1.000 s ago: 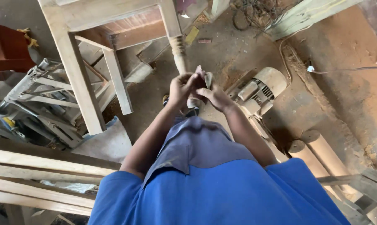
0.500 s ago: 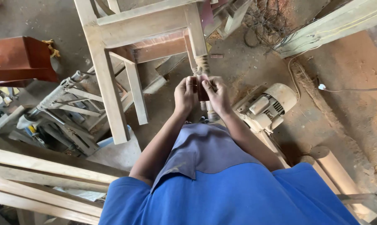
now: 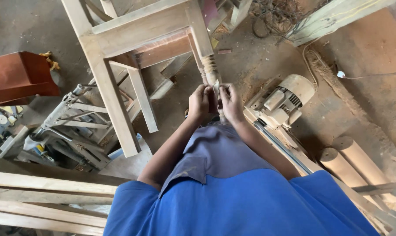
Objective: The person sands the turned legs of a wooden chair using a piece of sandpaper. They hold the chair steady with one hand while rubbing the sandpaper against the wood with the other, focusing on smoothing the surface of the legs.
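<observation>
Can't really tell what the thin folded sheet (image 3: 216, 88) is, my fingers cover most of it. My left hand (image 3: 200, 105) and right hand (image 3: 231, 104) pinch it between them, just below the carved table leg (image 3: 210, 67).

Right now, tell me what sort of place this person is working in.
Most likely a small woodworking or furniture workshop. An unfinished wooden chair frame with a turned leg stands on a dusty floor, an electric motor sits beside it, and raw timber planks are stacked nearby.

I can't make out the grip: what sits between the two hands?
In the head view, a small folded sheet, likely sandpaper, is pinched between left hand and right hand.
</observation>
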